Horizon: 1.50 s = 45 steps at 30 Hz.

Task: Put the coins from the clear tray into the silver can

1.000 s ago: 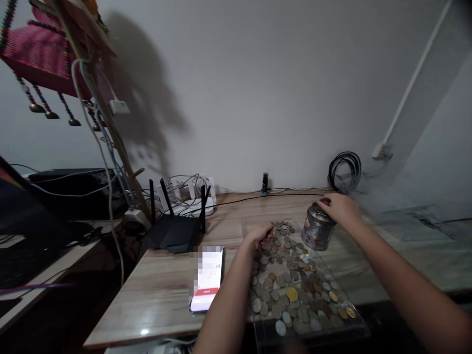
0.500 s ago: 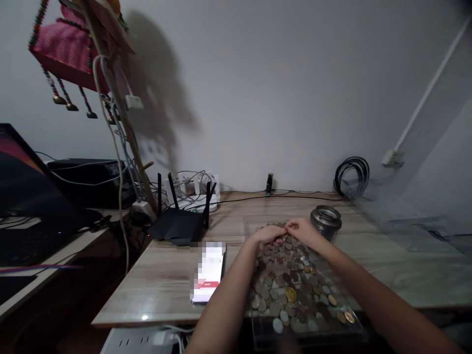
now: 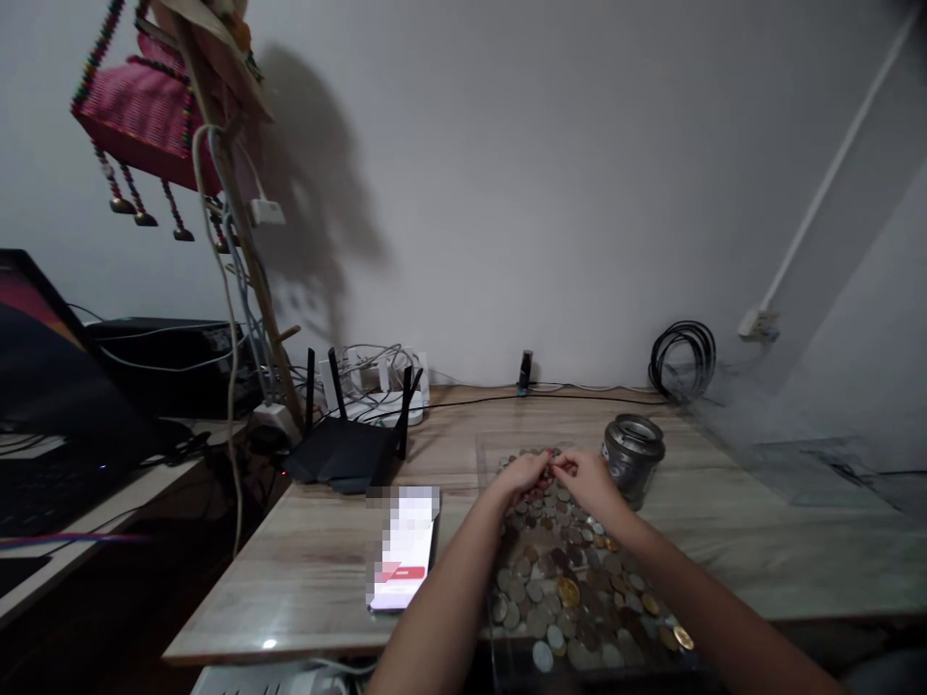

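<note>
Many coins (image 3: 557,560), silver and gold in tone, lie spread in a clear shallow tray (image 3: 493,446) on the table. Over the tray's far end, my left hand (image 3: 527,475) is closed, its fingers curled and thumb pressed inward. Its fingertips meet those of my right hand (image 3: 585,480), which pinches close beside it. Whatever sits between the fingers is too small and covered to make out. A larger gold coin (image 3: 568,592) stands out among the others. Just right of my right hand is a dark metallic-looking jar (image 3: 632,456) with an open top.
A lit phone (image 3: 406,550) lies left of my left forearm. Behind it sits a black router (image 3: 348,452) with upright antennas, near a white router and tangled cables. A coiled black cable (image 3: 682,359) leans at the wall. A laptop (image 3: 50,386) stands far left.
The view has shifted slightly, so the table appears lower. Both hands stay together over the far end of the coins, with small finger movements and the right fingertips drawn in closer.
</note>
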Each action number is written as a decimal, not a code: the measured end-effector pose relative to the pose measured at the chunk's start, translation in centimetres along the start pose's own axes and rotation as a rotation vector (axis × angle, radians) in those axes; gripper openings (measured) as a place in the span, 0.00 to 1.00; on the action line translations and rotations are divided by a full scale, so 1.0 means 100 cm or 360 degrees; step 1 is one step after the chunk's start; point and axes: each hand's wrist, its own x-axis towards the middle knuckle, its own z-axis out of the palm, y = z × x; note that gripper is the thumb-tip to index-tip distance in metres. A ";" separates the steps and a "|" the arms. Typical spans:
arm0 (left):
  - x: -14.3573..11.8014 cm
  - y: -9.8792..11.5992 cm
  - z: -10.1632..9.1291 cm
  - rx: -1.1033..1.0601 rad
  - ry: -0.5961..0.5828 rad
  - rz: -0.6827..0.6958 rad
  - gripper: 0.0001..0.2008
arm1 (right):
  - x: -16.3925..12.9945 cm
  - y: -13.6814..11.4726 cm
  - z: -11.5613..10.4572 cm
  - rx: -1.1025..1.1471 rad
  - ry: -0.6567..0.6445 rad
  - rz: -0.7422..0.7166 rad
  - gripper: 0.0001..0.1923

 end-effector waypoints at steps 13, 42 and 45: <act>-0.002 0.005 0.002 -0.0119 -0.0285 -0.0243 0.21 | 0.005 -0.001 -0.020 -0.0055 0.0020 -0.0042 0.11; 0.000 0.010 -0.002 -0.0421 0.0108 0.0124 0.02 | 0.041 0.009 -0.135 -0.1352 0.0205 0.0477 0.11; 0.002 0.010 -0.003 -0.0537 0.0062 0.0093 0.07 | 0.030 -0.010 -0.117 -0.1407 0.0289 0.0259 0.13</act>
